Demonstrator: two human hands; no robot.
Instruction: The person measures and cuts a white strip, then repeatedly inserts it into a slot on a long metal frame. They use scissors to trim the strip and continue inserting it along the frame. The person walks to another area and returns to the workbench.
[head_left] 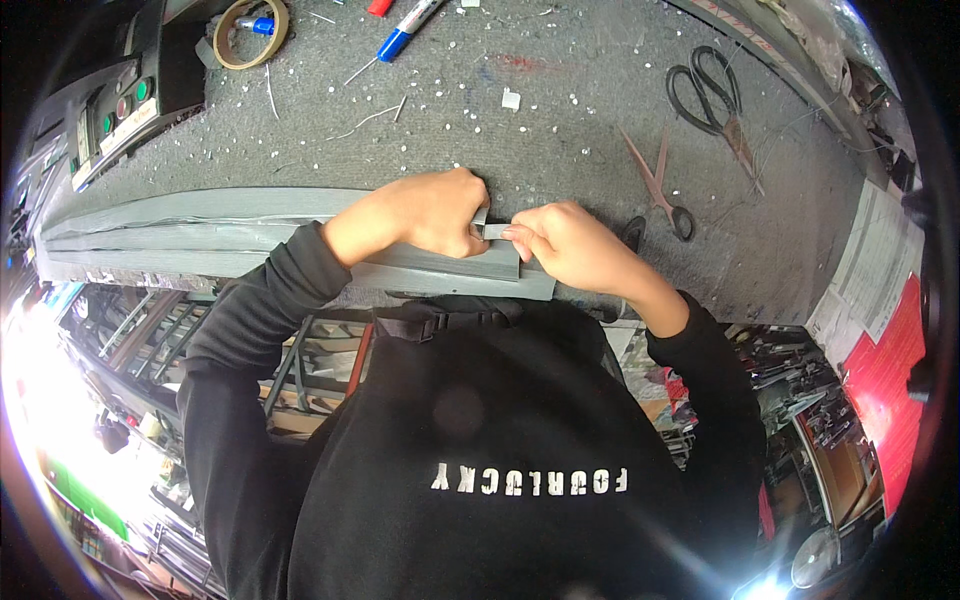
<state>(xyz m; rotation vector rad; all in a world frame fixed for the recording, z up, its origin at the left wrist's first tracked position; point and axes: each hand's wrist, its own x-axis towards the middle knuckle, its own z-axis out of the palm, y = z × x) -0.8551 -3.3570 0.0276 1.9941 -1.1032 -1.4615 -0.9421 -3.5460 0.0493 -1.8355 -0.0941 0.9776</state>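
Observation:
My left hand [425, 207] is closed like a fist over the right end of a stack of long grey strips [160, 222]. Facing it, my right hand [580, 250] pinches the end of a short light-grey strip piece [497, 231] between thumb and fingertips. That piece spans the small gap between both hands, and its other end disappears under the fingers of my left hand. Beneath the hands, the flat strips lie lengthwise along the near edge of the bench and run off to the left. Whether the piece is joined to them cannot be made out.
Scissors with black handles [706, 100] and a second open pair [660, 185] lie on the grey bench surface [600, 60] to the right. A tape roll [222, 45], a blue-capped marker [400, 40] and a button control box [125, 110] are farther off.

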